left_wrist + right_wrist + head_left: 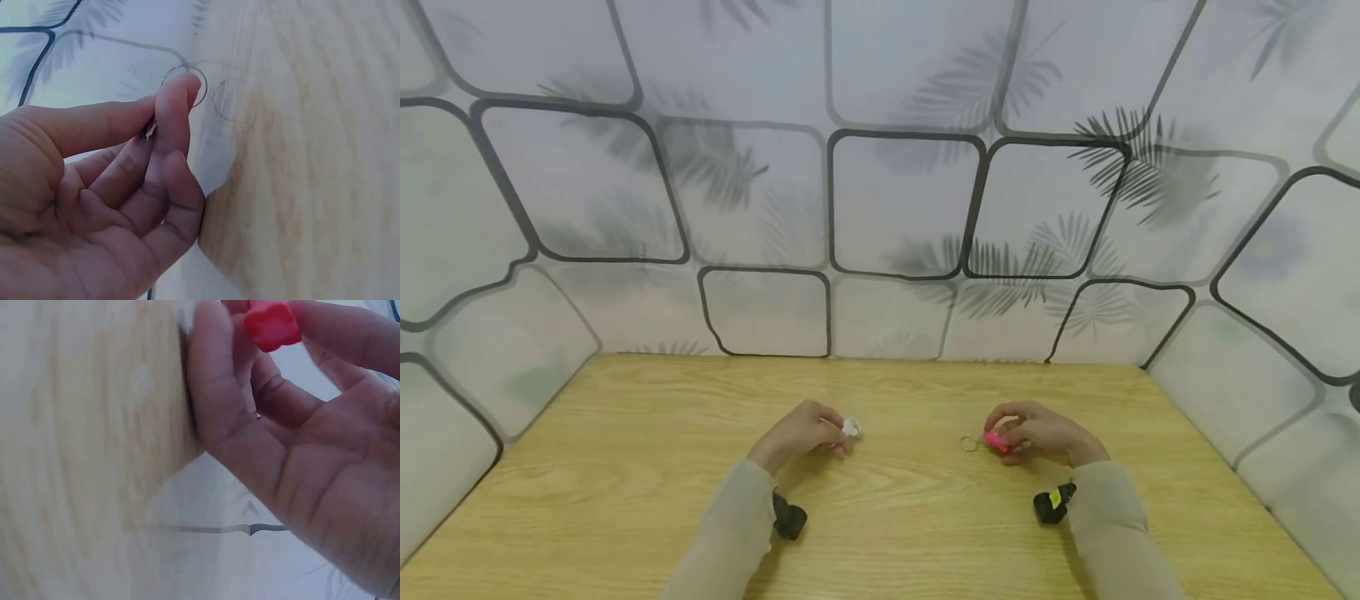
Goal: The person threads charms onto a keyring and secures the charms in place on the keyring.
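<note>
your left hand is clamped in a pinch on a small white piece above the table, and in the left wrist view a thin metal ring shows at those fingertips. your right hand is clamped on a pink piece, with a second ring just beyond that piece's inner end; whether the two are joined, you can't tell from here. the likeliest trouble is a slip: both pieces are small and look smooth, and a light fingertip hold could let either turn or drop. the rings could snag on a finger or on each other if you bring your hands together quickly. your fingers also hide much of both pieces, so you might misjudge which way each one faces. as for writing, the black device by your right wrist bears a yellow label, too small to read; you'll find no legible brand.
</note>
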{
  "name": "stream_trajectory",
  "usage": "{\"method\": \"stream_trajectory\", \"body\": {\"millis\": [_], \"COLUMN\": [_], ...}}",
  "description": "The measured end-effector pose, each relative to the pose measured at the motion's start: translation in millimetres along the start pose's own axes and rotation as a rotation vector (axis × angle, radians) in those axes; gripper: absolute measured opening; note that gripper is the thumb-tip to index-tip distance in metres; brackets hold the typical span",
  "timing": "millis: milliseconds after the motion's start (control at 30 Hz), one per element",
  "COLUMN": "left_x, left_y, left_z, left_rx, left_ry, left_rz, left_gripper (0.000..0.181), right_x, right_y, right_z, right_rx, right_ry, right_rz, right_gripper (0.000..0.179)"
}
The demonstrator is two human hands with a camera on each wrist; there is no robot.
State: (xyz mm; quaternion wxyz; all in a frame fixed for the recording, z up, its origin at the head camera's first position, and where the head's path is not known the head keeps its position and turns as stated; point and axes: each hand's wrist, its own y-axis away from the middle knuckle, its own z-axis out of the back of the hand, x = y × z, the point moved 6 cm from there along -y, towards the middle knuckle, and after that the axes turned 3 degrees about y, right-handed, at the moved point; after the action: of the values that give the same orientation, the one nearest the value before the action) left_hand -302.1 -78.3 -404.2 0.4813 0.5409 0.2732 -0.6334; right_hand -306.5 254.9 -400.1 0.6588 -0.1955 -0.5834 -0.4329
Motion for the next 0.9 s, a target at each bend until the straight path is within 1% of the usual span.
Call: {"method": "stream_trajectory", "body": {"millis": [167,267,400,467,600,733,800,900], "left_x": [3.3,5.1,4.7,4.5,5.3,7.3,8.7,10.0], "left_y": [6.3,9.0,11.7,13.0,15.8,18.8,19.6,20.3], "left_z": [1.4,2.8,2.7,1.9,-1.2,-2.8,-2.1,-1.4], "left_rx": [0.027,0.040,0.092,0.121,0.165,0.188,0.184,0.176], "left_ry": [0.089,0.115,0.169,0.202,0.249,0.286,0.302,0.331], "left_rz": [0.001,0.000,-0.028,-0.048,-0.087,-0.118,-0.128,-0.135], "left_gripper": [0.030,0.035,0.046,0.049,0.048,0.045,0.044,0.044], "right_x": [-3,-6,-7,-6,-3,-2,-2,-5], "right_y": [3.0,4.2,4.9,5.4,7.5,8.2,7.5,4.9], "right_z": [-2,-5,-8,-10,-13,-16,-16,-15], "right_rx": [-0.003,0.005,0.016,0.022,0.057,0.096,0.093,0.061], "right_ry": [-0.054,-0.090,-0.104,-0.112,-0.134,-0.141,-0.142,-0.145], "right_rz": [0.010,-0.004,-0.003,0.011,0.052,0.096,0.101,0.089], "right_gripper": [0.027,0.032,0.036,0.036,0.036,0.039,0.039,0.035]}}
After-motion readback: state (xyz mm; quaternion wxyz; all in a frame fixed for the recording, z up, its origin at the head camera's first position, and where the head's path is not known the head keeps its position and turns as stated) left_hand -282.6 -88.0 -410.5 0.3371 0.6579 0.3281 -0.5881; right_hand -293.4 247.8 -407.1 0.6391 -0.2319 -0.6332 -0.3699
